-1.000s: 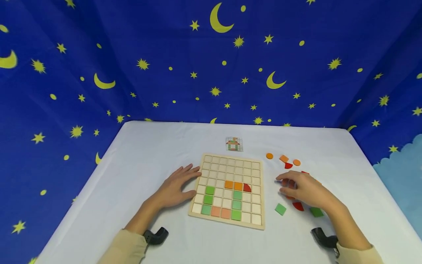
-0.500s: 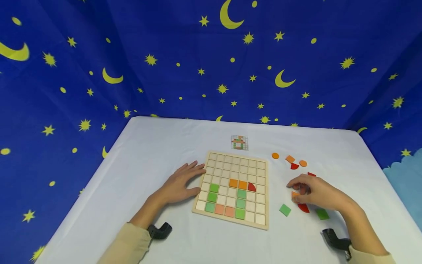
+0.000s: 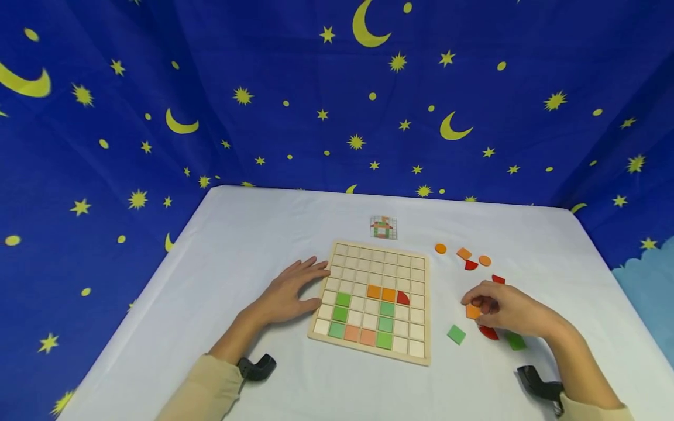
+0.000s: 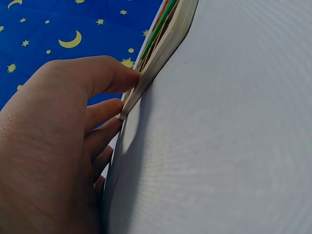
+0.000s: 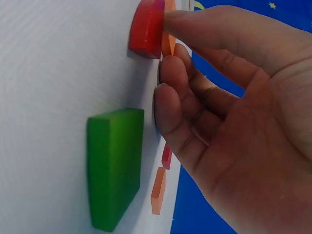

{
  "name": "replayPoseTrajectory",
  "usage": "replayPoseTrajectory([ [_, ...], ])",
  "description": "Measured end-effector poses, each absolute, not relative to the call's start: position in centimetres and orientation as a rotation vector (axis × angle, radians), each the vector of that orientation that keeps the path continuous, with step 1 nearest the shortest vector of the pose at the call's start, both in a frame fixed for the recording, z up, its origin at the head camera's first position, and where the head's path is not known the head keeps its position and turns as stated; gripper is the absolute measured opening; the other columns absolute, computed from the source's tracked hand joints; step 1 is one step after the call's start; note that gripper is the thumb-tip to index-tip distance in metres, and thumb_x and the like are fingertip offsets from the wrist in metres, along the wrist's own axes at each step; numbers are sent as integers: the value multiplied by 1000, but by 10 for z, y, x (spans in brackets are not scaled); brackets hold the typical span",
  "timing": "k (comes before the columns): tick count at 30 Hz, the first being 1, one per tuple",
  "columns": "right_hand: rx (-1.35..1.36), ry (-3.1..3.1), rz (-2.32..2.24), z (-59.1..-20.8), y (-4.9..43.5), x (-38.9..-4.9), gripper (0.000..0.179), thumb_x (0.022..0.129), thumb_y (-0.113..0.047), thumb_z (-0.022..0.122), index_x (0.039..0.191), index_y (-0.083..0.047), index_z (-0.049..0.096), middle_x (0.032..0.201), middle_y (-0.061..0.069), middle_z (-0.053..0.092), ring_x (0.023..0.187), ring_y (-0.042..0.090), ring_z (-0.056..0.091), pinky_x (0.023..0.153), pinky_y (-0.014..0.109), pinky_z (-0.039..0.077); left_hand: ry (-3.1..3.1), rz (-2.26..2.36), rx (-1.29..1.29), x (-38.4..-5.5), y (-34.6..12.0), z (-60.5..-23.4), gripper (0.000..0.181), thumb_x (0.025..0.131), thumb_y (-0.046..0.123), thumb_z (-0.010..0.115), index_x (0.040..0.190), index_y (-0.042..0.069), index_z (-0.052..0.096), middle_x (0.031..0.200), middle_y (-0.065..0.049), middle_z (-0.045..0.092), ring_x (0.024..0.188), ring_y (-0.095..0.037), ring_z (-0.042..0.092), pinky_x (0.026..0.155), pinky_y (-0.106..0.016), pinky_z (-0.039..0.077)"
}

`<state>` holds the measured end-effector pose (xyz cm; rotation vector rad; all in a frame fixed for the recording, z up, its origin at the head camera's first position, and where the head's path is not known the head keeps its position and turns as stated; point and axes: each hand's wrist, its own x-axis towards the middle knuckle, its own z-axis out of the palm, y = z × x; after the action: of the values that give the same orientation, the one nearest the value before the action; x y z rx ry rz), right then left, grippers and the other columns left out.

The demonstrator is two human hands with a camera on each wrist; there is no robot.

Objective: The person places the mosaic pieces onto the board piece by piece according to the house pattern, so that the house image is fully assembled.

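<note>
A wooden grid board (image 3: 363,257) lies on the table with green, salmon, orange and red tiles set in its lower rows. At its left edge rests my left hand (image 3: 286,297), fingers spread; the left wrist view shows thumb and fingertips against the board's rim (image 4: 161,58). To the right of the board, my right hand (image 3: 511,309) pinches an orange square tile (image 3: 473,311) between thumb and fingers. Just under that hand lies a red quarter-circle tile (image 3: 488,332), with a green square tile (image 3: 515,341) near the palm, large in the right wrist view.
Another green tile (image 3: 456,334) lies between board and right hand. Farther back are an orange disc (image 3: 440,248), a second orange disc (image 3: 485,261), an orange square (image 3: 464,253) and red quarter-circles (image 3: 471,265). A small pattern card (image 3: 383,227) lies behind the board.
My right hand has come down among the loose tiles and taken hold of the orange square tile. The left hand stays at the board's edge; the head view has shifted slightly.
</note>
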<state>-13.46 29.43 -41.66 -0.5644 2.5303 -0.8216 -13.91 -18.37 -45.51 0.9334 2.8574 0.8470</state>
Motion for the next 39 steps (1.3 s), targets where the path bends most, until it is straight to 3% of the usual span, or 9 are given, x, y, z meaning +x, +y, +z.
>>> replayPoseTrajectory([
  [8, -529, 2627, -807, -419, 294, -136, 38, 77, -9, 75, 113, -17, 66, 91, 1, 53, 81, 18, 50, 64, 23, 47, 2858, 810, 881, -140, -183, -456, 58, 87, 37, 65, 140, 21, 51, 151, 8, 35, 143, -17, 20, 117, -38, 12],
  [27, -545, 2697, -781, -420, 289, -140, 37, 77, -7, 73, 112, -16, 69, 87, -2, 55, 80, 18, 50, 63, 24, 46, 2853, 799, 897, -145, -183, -456, 58, 88, 37, 64, 142, 21, 49, 152, 7, 34, 143, -17, 18, 117, -37, 10],
  [39, -571, 2717, -839, -423, 270, -133, 38, 77, -7, 72, 112, -21, 69, 95, -4, 57, 81, 16, 52, 64, 24, 47, 2858, 800, 879, -142, -183, -458, 59, 87, 38, 65, 141, 22, 49, 152, 8, 34, 143, -16, 19, 117, -36, 11],
])
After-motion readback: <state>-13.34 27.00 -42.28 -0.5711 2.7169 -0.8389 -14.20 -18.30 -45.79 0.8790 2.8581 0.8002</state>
